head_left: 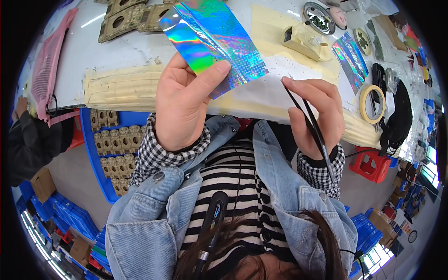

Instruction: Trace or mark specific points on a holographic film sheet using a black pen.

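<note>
My left hand (179,105) pinches a shiny holographic sheet (224,35) between thumb and fingers, holding it tilted above the table edge. Rows of small dots show on its lower right part. In my right hand (324,105) is a pair of black tweezers (313,125). Their tips point up and left, a short way right of the sheet and apart from it. Whether anything tiny sits between the tips is too small to tell. Small dark specks lie on the white surface beyond the tips.
Camouflage-patterned parts (119,22) lie at the far left, more in a blue tray (103,184) below. A taped block (305,43), round tin (305,11), second holographic sheet (351,58) and tape roll (362,105) stand right. A pink basket (49,60) and another person's sleeve (39,135) are left.
</note>
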Demonstrator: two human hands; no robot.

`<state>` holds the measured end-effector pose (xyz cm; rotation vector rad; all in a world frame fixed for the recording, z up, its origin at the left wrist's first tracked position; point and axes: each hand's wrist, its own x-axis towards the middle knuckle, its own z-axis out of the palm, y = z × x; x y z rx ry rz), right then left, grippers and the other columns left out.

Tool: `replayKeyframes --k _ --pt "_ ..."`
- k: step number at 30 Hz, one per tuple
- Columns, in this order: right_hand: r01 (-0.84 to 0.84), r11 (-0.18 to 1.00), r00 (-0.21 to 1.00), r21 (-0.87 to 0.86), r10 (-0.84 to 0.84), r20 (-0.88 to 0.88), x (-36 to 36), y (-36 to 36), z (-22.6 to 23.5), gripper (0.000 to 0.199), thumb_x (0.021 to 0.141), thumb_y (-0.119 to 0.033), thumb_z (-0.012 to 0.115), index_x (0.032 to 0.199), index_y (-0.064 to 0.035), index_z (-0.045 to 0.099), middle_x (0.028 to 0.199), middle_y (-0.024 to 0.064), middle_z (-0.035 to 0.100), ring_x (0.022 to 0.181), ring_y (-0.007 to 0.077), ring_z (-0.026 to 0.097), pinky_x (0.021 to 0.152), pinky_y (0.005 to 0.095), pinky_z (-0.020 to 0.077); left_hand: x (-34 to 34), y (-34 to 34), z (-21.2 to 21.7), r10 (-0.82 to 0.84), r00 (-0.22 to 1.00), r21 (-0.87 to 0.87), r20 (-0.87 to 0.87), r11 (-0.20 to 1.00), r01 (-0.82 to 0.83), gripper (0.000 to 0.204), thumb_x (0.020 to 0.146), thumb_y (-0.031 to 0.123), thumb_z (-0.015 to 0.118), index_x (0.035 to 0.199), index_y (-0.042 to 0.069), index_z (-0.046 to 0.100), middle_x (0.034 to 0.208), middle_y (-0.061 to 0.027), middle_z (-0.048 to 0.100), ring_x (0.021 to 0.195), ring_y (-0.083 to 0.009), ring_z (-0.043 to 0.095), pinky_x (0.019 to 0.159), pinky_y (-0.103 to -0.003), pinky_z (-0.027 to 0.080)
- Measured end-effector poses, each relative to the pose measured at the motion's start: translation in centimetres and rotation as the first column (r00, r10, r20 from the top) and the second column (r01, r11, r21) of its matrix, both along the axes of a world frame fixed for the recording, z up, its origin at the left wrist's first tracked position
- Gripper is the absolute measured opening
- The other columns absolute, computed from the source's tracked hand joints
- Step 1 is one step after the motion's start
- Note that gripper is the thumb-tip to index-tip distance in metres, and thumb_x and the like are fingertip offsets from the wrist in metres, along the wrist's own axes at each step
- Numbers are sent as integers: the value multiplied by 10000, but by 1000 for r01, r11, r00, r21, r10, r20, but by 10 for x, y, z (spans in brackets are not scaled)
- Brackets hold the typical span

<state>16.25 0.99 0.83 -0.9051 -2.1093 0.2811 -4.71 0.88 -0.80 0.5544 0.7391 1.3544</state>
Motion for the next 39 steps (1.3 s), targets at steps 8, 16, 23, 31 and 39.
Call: replayKeyframes --k 8,16,23,31,39 --pt "-89 996 995 15 90 -35 -15 -3 16 378 770 -262 680 994 34 612 920 172 668 870 290 650 753 334 510 8 -2 7 -112 993 -33 -29 993 111 259 834 -8 601 1085 -22 539 1019 -105 636 900 -147 619 808 -277 502" --pt "-113 994 993 -3 113 -26 -16 -2 19 322 753 -192 691 984 28 643 929 185 657 858 277 648 745 318 519 9 -3 8 -95 991 1 -97 995 95 394 820 -35 610 1178 -7 446 1023 -110 634 898 -147 623 776 -261 514" --pt "-100 995 995 -20 100 -21 -21 -1 18 312 745 -179 692 977 26 651 922 179 657 860 272 648 755 313 519 9 -4 9 -87 988 70 -127 993 97 431 820 -59 592 1199 -7 394 1043 -127 626 938 -151 613 807 -261 501" --pt "-93 995 995 -23 92 -24 -23 -2 17 312 737 -174 697 980 17 655 926 172 659 860 265 648 760 309 519 10 -5 7 -72 987 65 -143 994 82 427 818 -61 587 1197 -6 399 1050 -120 625 948 -151 611 814 -265 499" --pt "-70 997 997 -41 70 -15 -25 -4 17 303 739 -149 702 998 1 656 949 163 658 873 260 648 771 310 517 11 -5 5 -57 989 90 -139 993 70 404 818 -66 583 1181 -5 418 1046 -119 624 950 -156 611 818 -273 502"
